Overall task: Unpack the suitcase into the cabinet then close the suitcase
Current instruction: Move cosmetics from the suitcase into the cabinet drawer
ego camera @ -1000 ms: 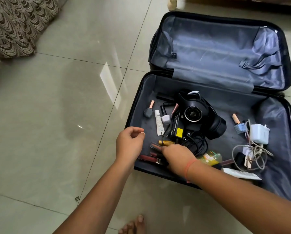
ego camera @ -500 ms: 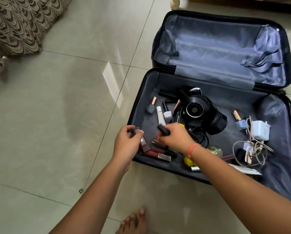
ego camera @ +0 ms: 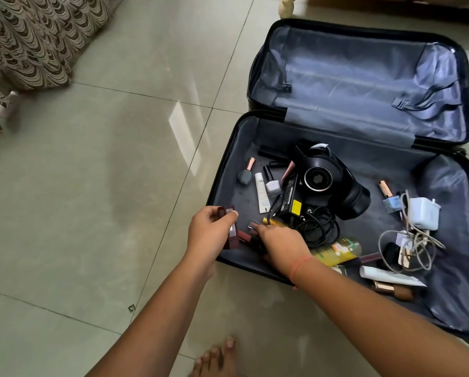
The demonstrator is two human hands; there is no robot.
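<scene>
The left hand (ego camera: 209, 235) is curled round a couple of dark red lipstick tubes (ego camera: 232, 240), held over the near-left rim of the open suitcase (ego camera: 219, 172). The right hand (ego camera: 281, 247) reaches with fingers extended onto some small tubes (ego camera: 251, 225) in that corner; whether it has closed on one I cannot tell. It seems best to gather these little cosmetics into the left palm as one batch, lifting each clear of the black charger cable (ego camera: 317, 227) beside them so nothing snags. The case lies flat on glossy pale floor tiles (ego camera: 91, 200). Patterned cloth (ego camera: 32, 36) hangs at the far left, and no cabinet is in view.
</scene>
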